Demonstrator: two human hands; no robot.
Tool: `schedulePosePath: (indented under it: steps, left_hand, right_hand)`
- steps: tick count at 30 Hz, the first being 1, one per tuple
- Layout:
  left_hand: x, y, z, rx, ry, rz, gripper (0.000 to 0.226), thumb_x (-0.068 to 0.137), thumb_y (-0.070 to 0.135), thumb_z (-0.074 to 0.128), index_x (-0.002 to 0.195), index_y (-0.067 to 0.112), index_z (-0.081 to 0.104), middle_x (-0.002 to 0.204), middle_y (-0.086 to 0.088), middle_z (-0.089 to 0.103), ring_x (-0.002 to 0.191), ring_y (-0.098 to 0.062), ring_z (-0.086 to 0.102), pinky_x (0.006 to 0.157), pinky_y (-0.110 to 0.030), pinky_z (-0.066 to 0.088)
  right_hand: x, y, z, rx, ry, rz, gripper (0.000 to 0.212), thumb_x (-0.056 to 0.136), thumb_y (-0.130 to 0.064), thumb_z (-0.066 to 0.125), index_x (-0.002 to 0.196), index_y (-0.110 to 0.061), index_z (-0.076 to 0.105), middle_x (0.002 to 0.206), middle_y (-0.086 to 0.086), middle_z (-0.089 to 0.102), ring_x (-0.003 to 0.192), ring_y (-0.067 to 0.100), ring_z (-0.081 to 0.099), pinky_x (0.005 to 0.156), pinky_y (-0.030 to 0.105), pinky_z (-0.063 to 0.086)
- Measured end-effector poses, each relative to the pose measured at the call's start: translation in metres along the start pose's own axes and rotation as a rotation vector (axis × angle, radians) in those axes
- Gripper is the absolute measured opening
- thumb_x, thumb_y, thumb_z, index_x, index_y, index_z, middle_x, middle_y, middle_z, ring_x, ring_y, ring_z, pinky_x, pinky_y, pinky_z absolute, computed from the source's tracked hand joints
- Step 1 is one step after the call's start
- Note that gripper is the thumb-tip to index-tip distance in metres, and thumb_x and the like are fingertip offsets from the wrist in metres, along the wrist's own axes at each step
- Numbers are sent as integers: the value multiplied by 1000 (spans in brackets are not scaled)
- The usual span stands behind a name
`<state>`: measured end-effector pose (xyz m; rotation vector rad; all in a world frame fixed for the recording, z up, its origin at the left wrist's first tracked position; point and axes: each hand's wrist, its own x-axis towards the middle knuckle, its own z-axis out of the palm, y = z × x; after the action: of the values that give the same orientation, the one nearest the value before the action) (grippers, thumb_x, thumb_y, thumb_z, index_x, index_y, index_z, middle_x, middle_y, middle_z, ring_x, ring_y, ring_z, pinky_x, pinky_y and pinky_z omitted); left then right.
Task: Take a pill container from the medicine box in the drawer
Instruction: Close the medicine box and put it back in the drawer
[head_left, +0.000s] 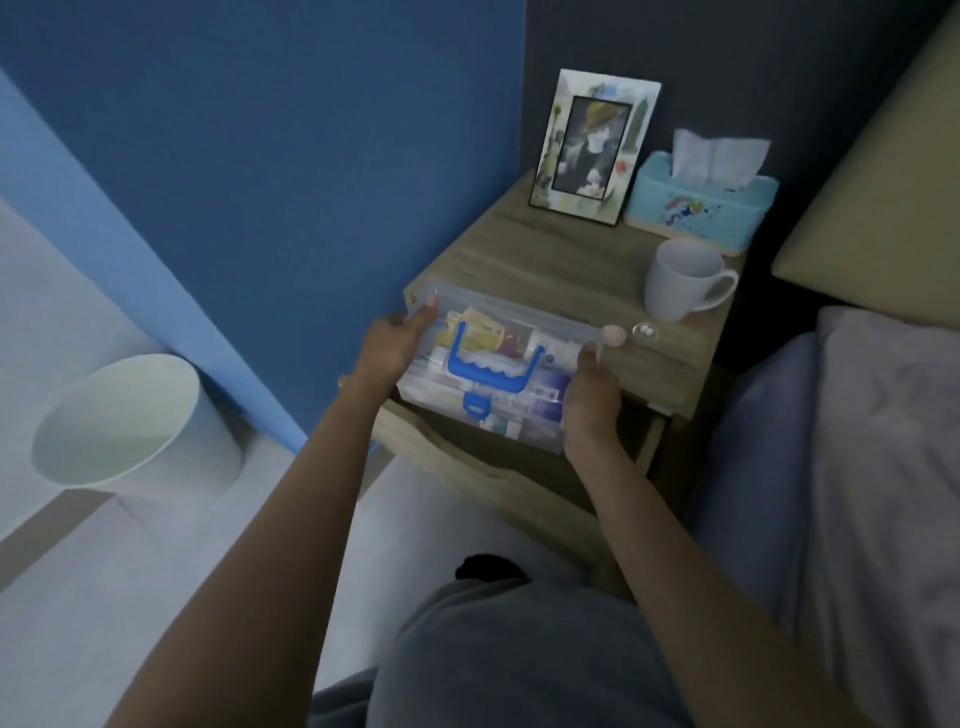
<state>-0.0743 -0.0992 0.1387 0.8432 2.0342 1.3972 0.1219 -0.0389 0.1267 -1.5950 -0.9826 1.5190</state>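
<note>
Both hands grip a clear plastic medicine box (488, 371) with a blue handle and latch: the left hand (389, 345) clamps its left end, the right hand (592, 395) its right end. It hovers above the open wooden drawer (467, 467) of the nightstand (561, 265), lid shut.

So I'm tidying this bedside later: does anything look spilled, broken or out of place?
Nothing stands out. The white mug, teal tissue box and picture frame stand upright; both hands hold the clear medicine box, its lid closed.
</note>
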Motion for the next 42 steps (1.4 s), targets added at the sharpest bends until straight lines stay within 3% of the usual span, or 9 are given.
schedulePosePath:
  steps: [4, 7, 9, 16, 30, 35, 38, 40, 42]
  left_hand:
    - [7, -23, 7, 137, -106, -117, 63, 88, 62, 48, 118, 8, 64, 114, -9, 63, 120, -30, 56, 94, -34, 41]
    - [21, -39, 15, 242, -158, -143, 55, 84, 70, 42, 86, 21, 67, 73, 8, 59, 77, -17, 59, 69, -29, 41]
    - [29, -52, 21, 247, -177, -166, 45, 83, 72, 43, 69, 31, 59, 67, 12, 55, 65, -7, 54, 57, -24, 35]
    - [58, -91, 32, 311, -309, -201, 35, 92, 61, 39, 77, 34, 56, 78, 10, 59, 73, -5, 56, 58, -23, 36]
    - [81, -113, 47, 321, -310, -218, 31, 99, 46, 38, 85, 26, 58, 82, 1, 61, 80, -17, 59, 64, -27, 42]
    - [55, -87, 45, 298, -82, -61, 42, 98, 48, 38, 117, 17, 60, 96, 6, 61, 85, -7, 61, 69, -18, 39]
    - [21, -78, 41, 278, 148, 42, 54, 97, 51, 36, 139, 18, 46, 134, 6, 53, 121, -8, 53, 96, -27, 43]
    - [-3, -80, 41, 257, 289, -50, 66, 98, 50, 36, 151, 13, 26, 160, -2, 22, 149, -16, 17, 119, -41, 23]
    - [-20, -85, 42, 202, 346, -159, 71, 99, 47, 36, 152, 6, 14, 164, -7, 4, 151, -20, 0, 122, -47, 14]
  right_hand:
    - [4, 30, 0, -5, 18, 14, 46, 97, -52, 35, 109, -16, 60, 85, -2, 63, 76, 11, 64, 61, 25, 49]
    - [14, 52, 3, 9, 11, 25, 48, 97, -53, 34, 116, -16, 57, 91, -1, 65, 81, 13, 66, 65, 28, 52]
    - [21, 65, 6, 27, 7, 64, 45, 97, -51, 35, 118, -16, 55, 92, -2, 64, 83, 12, 66, 64, 28, 52]
    - [48, 99, 21, -21, -9, 64, 41, 98, -47, 36, 127, -20, 50, 103, -1, 63, 84, 7, 62, 62, 24, 47]
    - [75, 114, 27, -25, -153, 148, 47, 98, -42, 38, 140, -20, 43, 129, 9, 59, 110, 22, 62, 89, 40, 52]
    - [37, 84, 1, -307, -248, -239, 50, 91, -62, 31, 129, -34, 46, 122, -4, 61, 99, 1, 63, 67, 16, 50]
    - [32, 50, -5, -395, -401, -464, 72, 82, -77, 19, 136, -36, 43, 141, -2, 52, 127, 7, 53, 98, 32, 51]
    - [47, 22, 2, -570, -414, -598, 83, 84, -73, 11, 148, -25, 30, 157, 0, 32, 145, 9, 28, 115, 32, 28]
    - [68, -1, 12, -838, -447, -676, 82, 87, -66, 8, 153, -19, 17, 163, 1, 14, 150, 11, 8, 119, 32, 14]
